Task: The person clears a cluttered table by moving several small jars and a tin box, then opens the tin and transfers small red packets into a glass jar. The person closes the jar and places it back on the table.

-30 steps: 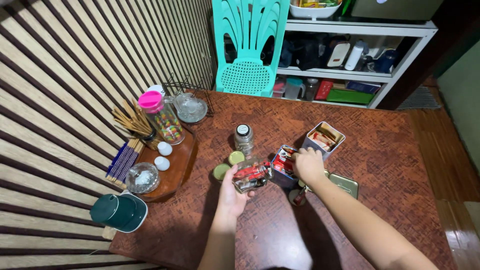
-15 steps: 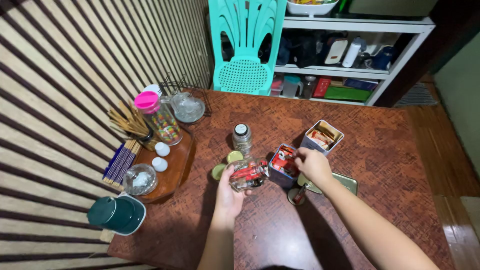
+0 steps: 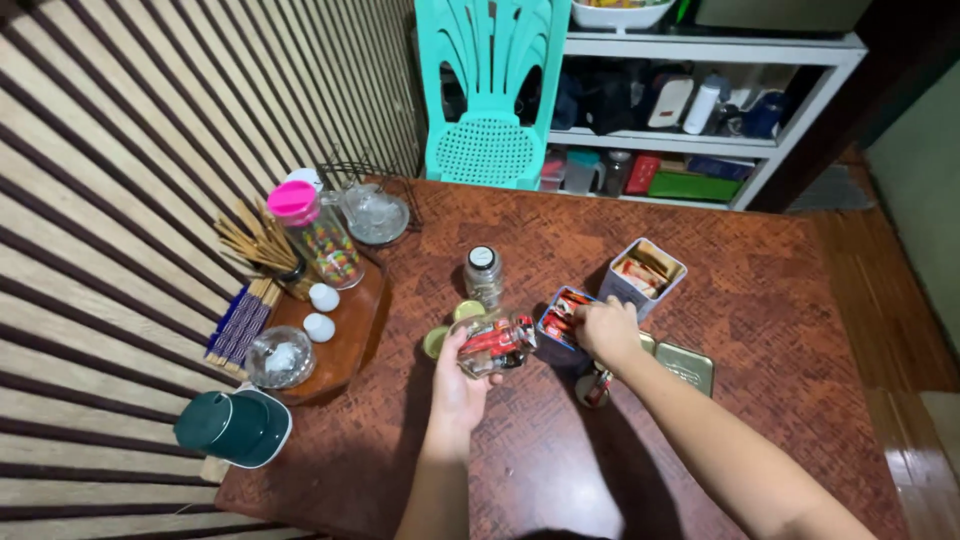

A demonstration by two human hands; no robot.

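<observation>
My left hand point(image 3: 458, 385) grips a glass jar point(image 3: 492, 343) tilted on its side, with red packets showing inside. My right hand point(image 3: 606, 332) rests over a small blue square tin point(image 3: 552, 326) full of red packets, fingers curled into its top; whether they pinch a packet is hidden. A second, grey square tin point(image 3: 645, 270) with packets stands just behind. An upright glass jar with a dark lid point(image 3: 484, 273) stands beyond my left hand, and two gold lids point(image 3: 452, 325) lie beside it.
A wooden tray point(image 3: 350, 335) at the left holds a pink-lidded jar point(image 3: 318, 235), chopsticks and small glass dishes. A green jug lid point(image 3: 233, 427) sits at the table corner. A flat tin lid point(image 3: 686, 365) lies right of my hand. A teal chair and shelves stand behind.
My right hand drew back from the blue tin, then returned onto its top. The tilted jar in my left hand rose slightly and shifted toward the tin.
</observation>
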